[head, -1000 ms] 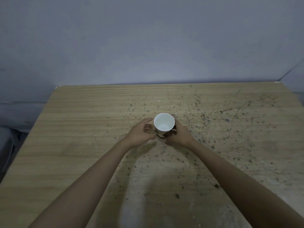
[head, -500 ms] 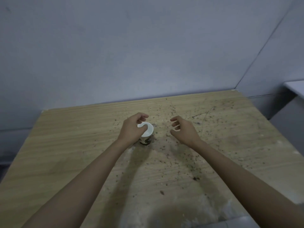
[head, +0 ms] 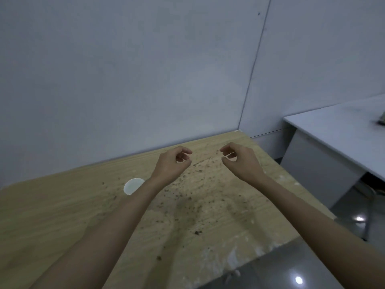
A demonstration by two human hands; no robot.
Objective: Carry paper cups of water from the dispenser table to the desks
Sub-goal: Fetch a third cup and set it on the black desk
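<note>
A white paper cup (head: 132,185) stands on the stained wooden desk (head: 62,215), left of my left forearm, which hides its right side. My left hand (head: 171,164) hovers above the desk to the right of the cup, fingers curled and apart, holding nothing. My right hand (head: 241,161) hovers level with it further right, also curled, open and empty. Neither hand touches the cup.
A grey-white wall runs along the desk's far edge, with a corner at the right. A white table (head: 337,130) stands to the right across a gap of glossy grey floor (head: 312,268). Dark specks and stains cover the desk's middle.
Both hands have let go of the cup and moved right, away from it. The view has swung to the right, bringing the white table and floor into sight.
</note>
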